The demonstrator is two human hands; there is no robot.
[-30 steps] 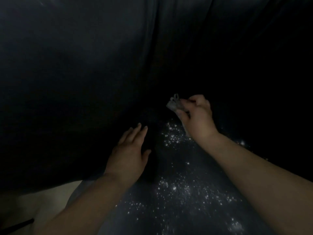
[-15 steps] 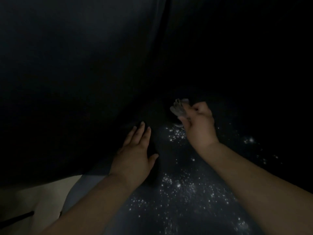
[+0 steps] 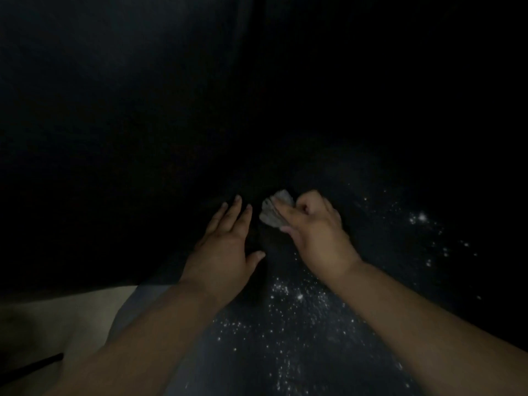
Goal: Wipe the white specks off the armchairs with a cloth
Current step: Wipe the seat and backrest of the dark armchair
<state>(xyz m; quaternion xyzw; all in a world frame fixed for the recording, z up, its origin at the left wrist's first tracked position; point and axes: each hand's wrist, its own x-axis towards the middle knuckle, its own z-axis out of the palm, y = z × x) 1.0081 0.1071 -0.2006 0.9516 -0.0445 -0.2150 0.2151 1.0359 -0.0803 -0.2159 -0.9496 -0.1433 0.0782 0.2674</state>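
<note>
A dark armchair (image 3: pixel 120 144) fills the dim view, its seat sprinkled with white specks (image 3: pixel 297 298) in the lower middle and further specks (image 3: pixel 421 217) off to the right. My right hand (image 3: pixel 317 232) is closed around a small crumpled grey cloth (image 3: pixel 275 211) and holds it against the seat near the back crease. Just left of it my left hand (image 3: pixel 225 250) lies flat on the seat, fingers spread, holding nothing. Both forearms reach in from the bottom edge.
A pale floor patch (image 3: pixel 57 318) shows at the lower left beside the seat's front edge. A thin dark strip (image 3: pixel 31 367) crosses that floor. The upper part of the view is nearly black.
My right hand with the cloth has slid left and down across the seat toward my left hand. The specks that lay just below the cloth are gone. My left hand has barely shifted.
</note>
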